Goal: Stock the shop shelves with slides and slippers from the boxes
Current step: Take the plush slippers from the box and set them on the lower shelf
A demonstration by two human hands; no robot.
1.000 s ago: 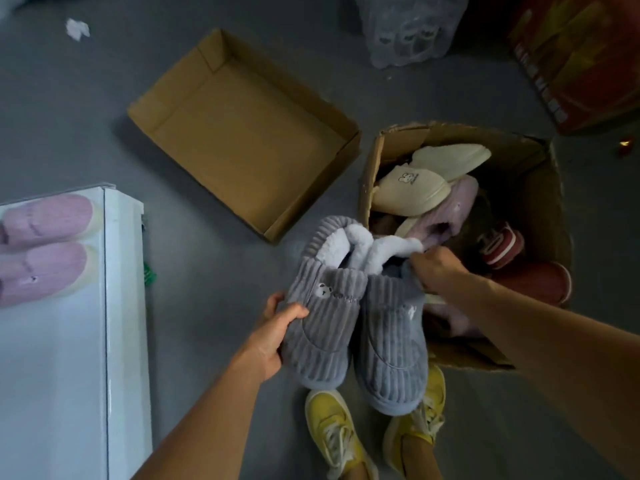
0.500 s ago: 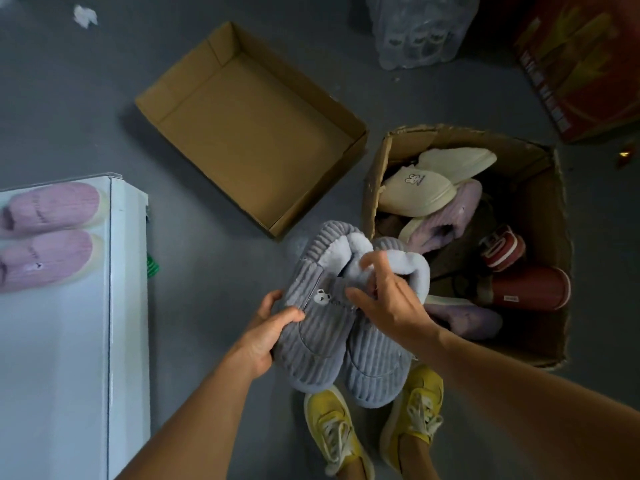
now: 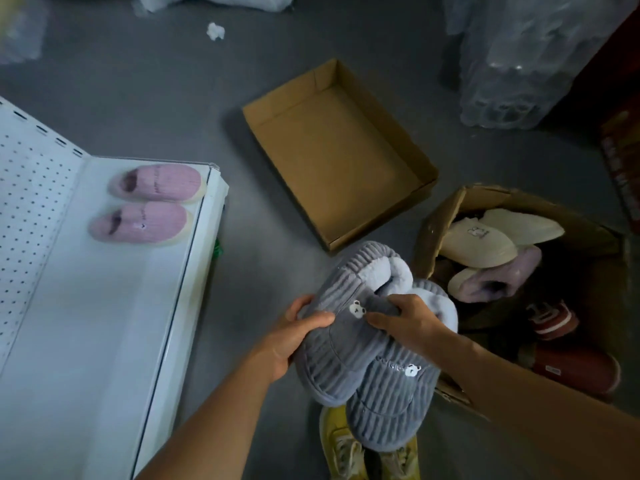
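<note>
The person holds a pair of grey ribbed slippers (image 3: 367, 344) in both hands above the grey floor (image 3: 173, 98), just left of the full box (image 3: 433, 237). The left hand (image 3: 294, 337) curls round the outer side of the left slipper, thumb lying across its top. The right hand (image 3: 408, 320) grips the collars where the two slippers meet, fingers tucked into the pale fleece lining. The slippers lie one partly over the other, toes toward the person, each with a small white bear badge on top. Beneath them show the person's yellow trainers (image 3: 339, 445).

Inside the full box lie cream slippers (image 3: 478, 242), a lilac fluffy slipper (image 3: 495, 278) and dark red slippers (image 3: 575, 368). Beyond and left of that box sits a flat cardboard tray (image 3: 332, 154), with nothing in it. Further left of the box stands a white shelf (image 3: 86, 323) with a pegboard back; a pair of pink slippers (image 3: 149, 206) rests on it side by side, near its far end. Clear plastic packs (image 3: 512, 64) stand behind the box, and a scrap of white paper (image 3: 215, 31) lies on the floor well beyond the tray.
</note>
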